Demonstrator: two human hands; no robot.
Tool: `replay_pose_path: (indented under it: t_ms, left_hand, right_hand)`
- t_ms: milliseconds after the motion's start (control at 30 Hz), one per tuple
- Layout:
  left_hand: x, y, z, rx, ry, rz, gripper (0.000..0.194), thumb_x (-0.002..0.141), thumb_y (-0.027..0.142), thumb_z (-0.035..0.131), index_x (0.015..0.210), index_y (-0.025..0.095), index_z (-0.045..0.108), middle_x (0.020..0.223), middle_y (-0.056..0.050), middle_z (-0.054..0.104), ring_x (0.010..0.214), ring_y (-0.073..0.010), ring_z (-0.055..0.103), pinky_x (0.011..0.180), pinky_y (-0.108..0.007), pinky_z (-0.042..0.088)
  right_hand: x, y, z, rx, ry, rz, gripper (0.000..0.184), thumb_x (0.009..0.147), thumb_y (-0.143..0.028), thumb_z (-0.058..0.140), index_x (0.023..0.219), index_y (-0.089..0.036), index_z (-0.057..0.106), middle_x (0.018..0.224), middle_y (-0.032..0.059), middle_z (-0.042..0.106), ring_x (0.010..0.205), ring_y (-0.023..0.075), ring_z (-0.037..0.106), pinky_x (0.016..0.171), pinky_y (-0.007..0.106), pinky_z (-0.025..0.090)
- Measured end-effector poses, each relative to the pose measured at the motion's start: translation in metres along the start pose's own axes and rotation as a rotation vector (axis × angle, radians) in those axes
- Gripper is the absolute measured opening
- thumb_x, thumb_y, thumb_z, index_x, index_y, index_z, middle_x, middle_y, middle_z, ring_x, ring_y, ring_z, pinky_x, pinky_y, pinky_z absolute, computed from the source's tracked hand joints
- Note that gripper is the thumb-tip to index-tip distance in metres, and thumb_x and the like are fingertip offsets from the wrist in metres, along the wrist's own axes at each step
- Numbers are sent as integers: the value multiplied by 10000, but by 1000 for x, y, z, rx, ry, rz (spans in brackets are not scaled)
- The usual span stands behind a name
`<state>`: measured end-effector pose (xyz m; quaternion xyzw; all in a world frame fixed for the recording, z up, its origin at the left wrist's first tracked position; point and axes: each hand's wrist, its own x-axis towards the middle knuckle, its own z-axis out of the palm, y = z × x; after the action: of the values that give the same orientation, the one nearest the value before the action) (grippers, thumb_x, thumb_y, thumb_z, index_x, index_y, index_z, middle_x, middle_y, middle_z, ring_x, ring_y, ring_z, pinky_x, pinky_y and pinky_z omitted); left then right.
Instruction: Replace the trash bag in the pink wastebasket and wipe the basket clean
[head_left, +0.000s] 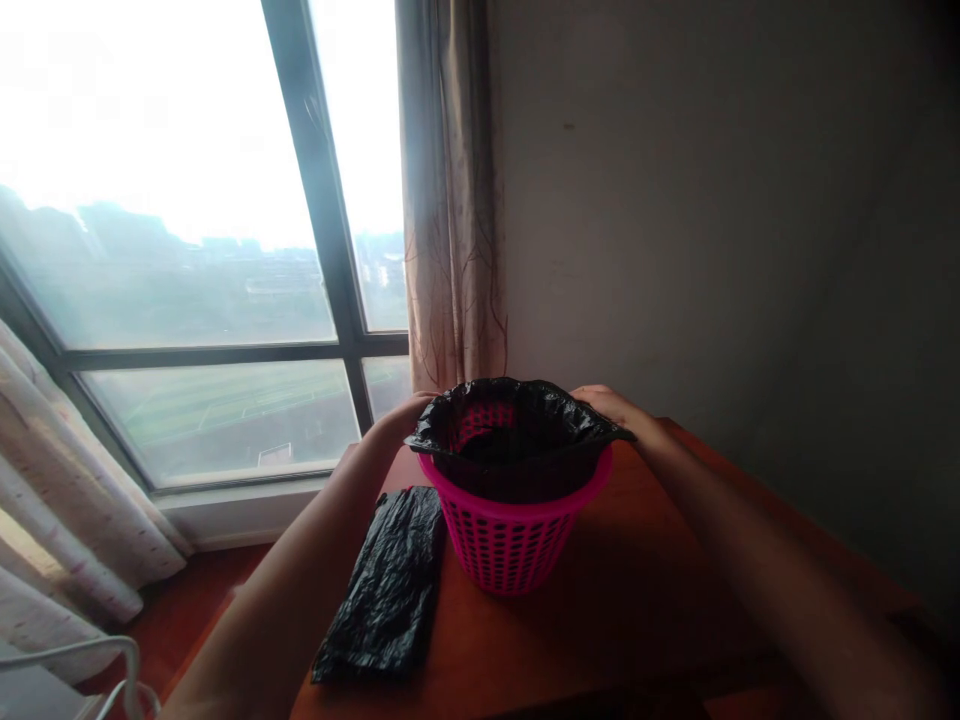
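A pink perforated basket [504,540] stands on a reddish wooden table [630,600]. A black plastic bag liner [517,420] sits inside it, its edge spread over the rim. Both my arms reach round the basket's far side. My left hand [409,412] is at the liner's left rear edge, mostly hidden behind it. My right hand [611,405] rests on the liner's right rear edge, fingers curled over it. A flat stack of folded black bags [386,585] lies on the table left of the basket.
A large window [187,250] with a dark frame fills the left. A beige curtain [450,200] hangs by the wall corner, and a pale curtain [67,500] hangs at lower left. A white rail [112,660] shows at the bottom left. A grey wall [712,200] is behind the table.
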<state>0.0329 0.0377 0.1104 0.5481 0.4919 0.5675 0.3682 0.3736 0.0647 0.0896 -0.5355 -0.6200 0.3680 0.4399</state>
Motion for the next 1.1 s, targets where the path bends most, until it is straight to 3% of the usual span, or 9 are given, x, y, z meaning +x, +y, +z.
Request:
replay_pose_path:
  t_ms: [133,233,333,533,800,933,1100]
  left_hand:
    - [24,7,7,310,-54,35,316,945,356,609,1182,147,607,1148,-81,640,955,-197,650,815,-395,571]
    - [36,16,10,534,-40,124,170,912,291,640,970,132,653,969,-54,669,867,-182,639,771,-339,532]
    - [39,27,12,716,-10,251,63,854,196,621,813,161,655,865,-68,682,887,-227,621,764,-308,449]
    - [36,43,7,969,6,361,128,865,216,530,906,188,648,909,-102,698,850,-249,612,720,-307,398]
    - [36,32,-4,1174,-46,284,152,842,212,533,909,185,666,897,-128,714,840,-285,662,682,-315,431]
    - [38,29,3,1220,-52,275,204,853,193,494,966,166,662,941,-168,715,867,-325,679,692,-350,459]
    - [41,29,25,1208,-53,315,239,867,186,478,1046,153,633,949,-177,713,874,-324,684,711,-362,472]
  right_hand:
    - [15,-18,-6,-185,112,-91,149,758,-267,611,663,-174,678,684,45,716,670,186,659,638,260,495]
    - [23,-33,-8,-342,173,-194,159,790,-273,604,727,-166,705,796,61,741,774,191,665,704,255,474]
    - [25,-43,-8,-492,207,-269,156,817,-285,614,793,-179,726,864,64,751,833,193,659,754,257,456]
    - [21,-44,-10,-732,272,-236,173,873,-301,592,854,-204,733,928,80,753,869,210,659,769,279,444]
    - [21,-34,-8,-880,243,-85,245,927,-290,521,954,-159,726,1062,172,731,1000,296,674,815,341,461]
    - [28,-28,3,-873,243,-53,268,938,-234,490,1029,-100,704,1077,236,712,1023,330,674,836,371,469]
    - [40,-30,19,-776,252,-144,239,928,-194,496,1065,-183,692,1090,126,736,1008,245,679,852,305,474]
